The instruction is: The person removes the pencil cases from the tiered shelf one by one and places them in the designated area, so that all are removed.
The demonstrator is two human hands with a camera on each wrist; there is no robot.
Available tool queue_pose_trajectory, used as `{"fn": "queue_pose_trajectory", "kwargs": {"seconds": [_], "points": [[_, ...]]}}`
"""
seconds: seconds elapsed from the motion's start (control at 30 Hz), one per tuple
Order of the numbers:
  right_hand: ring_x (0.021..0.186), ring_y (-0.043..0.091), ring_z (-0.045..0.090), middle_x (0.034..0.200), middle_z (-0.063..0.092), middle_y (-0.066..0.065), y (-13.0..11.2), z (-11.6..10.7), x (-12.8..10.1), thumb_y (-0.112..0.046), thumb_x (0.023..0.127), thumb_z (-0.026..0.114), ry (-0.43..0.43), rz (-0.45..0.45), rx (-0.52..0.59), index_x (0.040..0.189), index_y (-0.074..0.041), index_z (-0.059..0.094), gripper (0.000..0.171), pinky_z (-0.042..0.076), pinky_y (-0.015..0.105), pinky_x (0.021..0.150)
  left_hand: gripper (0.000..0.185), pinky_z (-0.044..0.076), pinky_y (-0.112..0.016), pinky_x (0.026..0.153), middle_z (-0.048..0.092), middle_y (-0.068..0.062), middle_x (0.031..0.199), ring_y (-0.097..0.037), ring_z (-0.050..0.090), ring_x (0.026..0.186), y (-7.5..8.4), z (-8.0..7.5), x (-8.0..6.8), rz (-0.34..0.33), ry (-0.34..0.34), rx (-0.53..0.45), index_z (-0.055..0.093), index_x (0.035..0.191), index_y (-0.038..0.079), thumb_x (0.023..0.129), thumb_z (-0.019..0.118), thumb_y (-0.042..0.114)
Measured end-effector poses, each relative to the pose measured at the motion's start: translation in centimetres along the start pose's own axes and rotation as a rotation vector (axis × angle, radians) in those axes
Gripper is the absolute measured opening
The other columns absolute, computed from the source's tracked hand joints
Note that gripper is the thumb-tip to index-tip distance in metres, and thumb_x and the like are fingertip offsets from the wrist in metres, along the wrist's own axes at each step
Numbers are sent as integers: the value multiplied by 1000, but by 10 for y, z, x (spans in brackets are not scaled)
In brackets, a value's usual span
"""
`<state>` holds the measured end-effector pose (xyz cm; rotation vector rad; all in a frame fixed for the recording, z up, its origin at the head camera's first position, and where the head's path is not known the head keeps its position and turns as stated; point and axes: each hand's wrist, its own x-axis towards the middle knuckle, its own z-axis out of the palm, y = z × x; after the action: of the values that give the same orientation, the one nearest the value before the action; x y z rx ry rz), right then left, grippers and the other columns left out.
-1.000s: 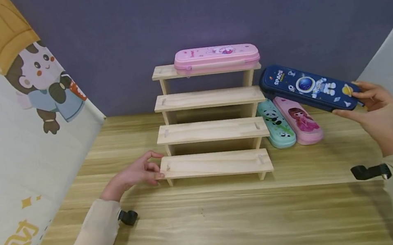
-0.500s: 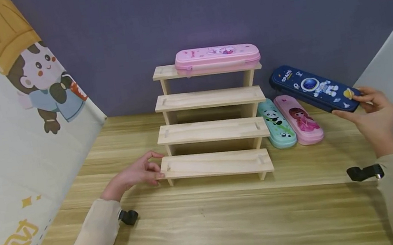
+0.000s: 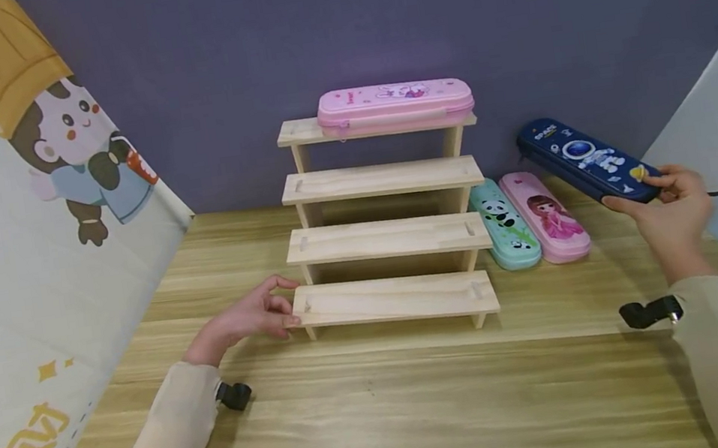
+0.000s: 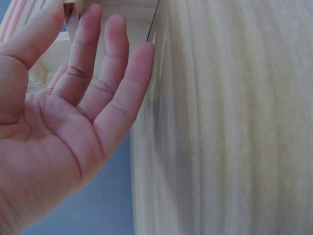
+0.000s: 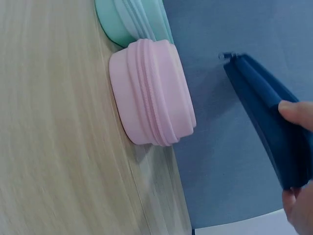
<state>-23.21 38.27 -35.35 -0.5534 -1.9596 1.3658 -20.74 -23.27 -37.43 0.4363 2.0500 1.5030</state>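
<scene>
My right hand [image 3: 673, 209] grips the right end of a navy pencil case [image 3: 585, 156] with an astronaut print. The case is held raised and slanting, its far end up near the back wall, right of the stand. In the right wrist view the navy case [image 5: 271, 122] shows its side and zipper pull. My left hand [image 3: 251, 315] holds the left end of the lowest step of a wooden stepped stand [image 3: 396, 298], thumb and index finger on either side of the board end. In the left wrist view the other fingers of the left hand [image 4: 63, 107] are loosely spread.
A pink bunny pencil case [image 3: 394, 106] lies on the stand's top step. Beside the stand, a mint panda case [image 3: 505, 224] and a pink doll-print case [image 3: 545, 218] lie side by side on the wood-grain table [image 3: 383, 410]. A dark wall [image 3: 211, 84] stands behind.
My right hand has carried the navy case rightward, away from the stand, and slightly lower. The left hand stays at the lowest step.
</scene>
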Motion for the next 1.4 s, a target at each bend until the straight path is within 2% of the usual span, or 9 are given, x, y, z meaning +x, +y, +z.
{"fn": "queue_pose_trajectory", "kwargs": {"seconds": [0.17,0.37,0.53,0.7,0.87,1.0,1.1,1.23,1.4], "points": [[116,2,43,114,48,-19,2,5,1,-5,68,91,44,23,35,87,-28,63,41,39,21,104,65,58,-41,75,63,-3,82,-20,64,76,0,0,-1,8,-6,-11,25,141,-9,92,68,-2],[120,6,44,115,48,-15,7,10,0,-3,67,91,58,56,76,87,-24,60,43,41,23,103,65,58,-41,75,62,-3,82,-20,64,77,1,0,-2,7,-2,-8,25,141,-9,92,67,-2],[117,5,45,110,49,-17,10,13,-4,-9,66,93,82,90,40,84,-25,57,43,40,21,102,65,58,-42,76,62,-3,82,-21,64,77,1,1,-3,-1,8,-7,25,141,-9,92,67,-2],[110,0,43,103,47,-18,15,14,-6,-9,66,93,123,70,23,78,-25,54,45,37,18,100,65,58,-42,76,62,-3,83,-21,64,77,1,2,-4,2,10,-3,26,141,-9,92,68,-1],[113,1,43,102,41,-20,20,12,-9,-7,67,92,91,85,1,79,-24,53,44,40,18,99,66,58,-41,76,62,-3,82,-21,65,77,-1,2,-4,6,2,-11,25,141,-9,92,68,-1],[122,6,40,113,41,-18,24,9,-10,-12,70,91,47,124,-40,83,-26,54,42,39,21,104,66,58,-41,76,62,-3,83,-21,65,78,0,2,-4,5,-1,-13,25,141,-9,92,68,-2],[132,13,36,133,45,-7,26,8,-9,-15,70,92,31,125,-67,82,-27,55,40,31,23,111,66,58,-40,76,63,-3,83,-21,65,78,1,2,-3,9,-4,-9,25,141,-10,92,68,-1],[145,15,21,155,32,6,29,7,-10,-20,72,90,-2,144,-102,81,-30,52,40,16,25,117,66,58,-40,75,63,-3,83,-22,66,78,2,2,-3,9,-5,-9,25,141,-10,92,68,-1],[144,22,23,153,29,12,33,9,-11,-25,74,89,-27,163,-166,81,-32,48,42,17,29,118,66,58,-41,75,63,-3,83,-23,66,78,2,1,-3,7,-4,-9,25,141,-9,92,68,-1]]}}
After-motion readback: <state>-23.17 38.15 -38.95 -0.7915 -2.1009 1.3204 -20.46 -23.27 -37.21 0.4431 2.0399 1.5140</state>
